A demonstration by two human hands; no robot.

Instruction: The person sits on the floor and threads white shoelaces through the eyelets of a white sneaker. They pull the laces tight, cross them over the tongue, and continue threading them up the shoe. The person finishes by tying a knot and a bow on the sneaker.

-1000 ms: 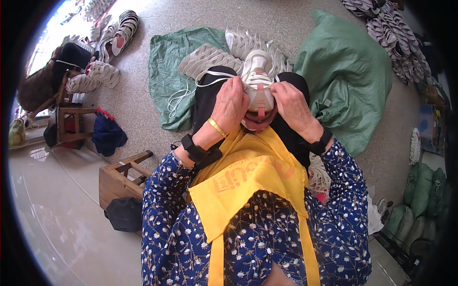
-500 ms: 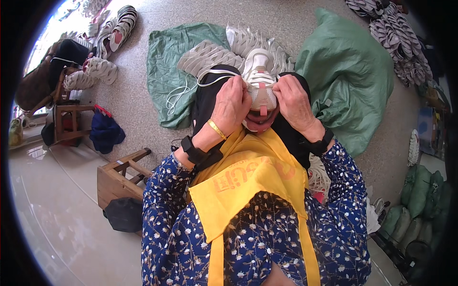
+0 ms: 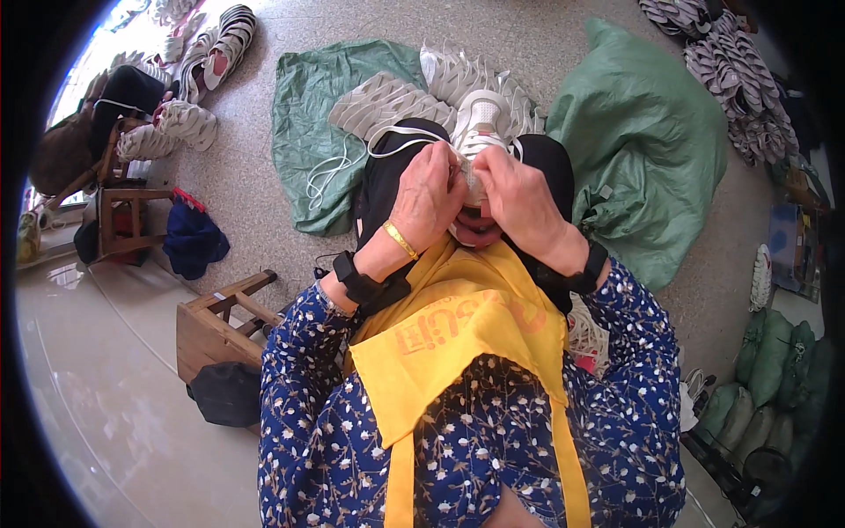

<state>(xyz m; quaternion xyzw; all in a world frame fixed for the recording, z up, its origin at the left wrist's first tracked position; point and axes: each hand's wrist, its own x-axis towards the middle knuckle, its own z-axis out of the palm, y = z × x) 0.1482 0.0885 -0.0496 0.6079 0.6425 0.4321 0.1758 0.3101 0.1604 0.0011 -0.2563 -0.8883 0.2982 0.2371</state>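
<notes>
I pinch a white shoe between both hands over my lap, its toe pointing away from me. My left hand is closed on its near left side, fingers curled in by the lace; my right hand is pressed against the near right side, thumb and fingers pinching the upper by the opening. A white lace trails off to the left of my grip onto a green sack.

I judge the shoe light and soft in the upper, stiffer in the sole, not fragile. The cloth gives under my fingers, so the firm places to hold are the sole edge and the rim of the opening; the lace is limp and may slip.

Just beyond my grip lies a pile of striped shoe uppers; to the right a larger green bag. Below my wrists hangs my yellow apron.

Compared with a second ago, my hands sit closer together and hide more of the shoe, and the red lining at its opening no longer shows.
</notes>
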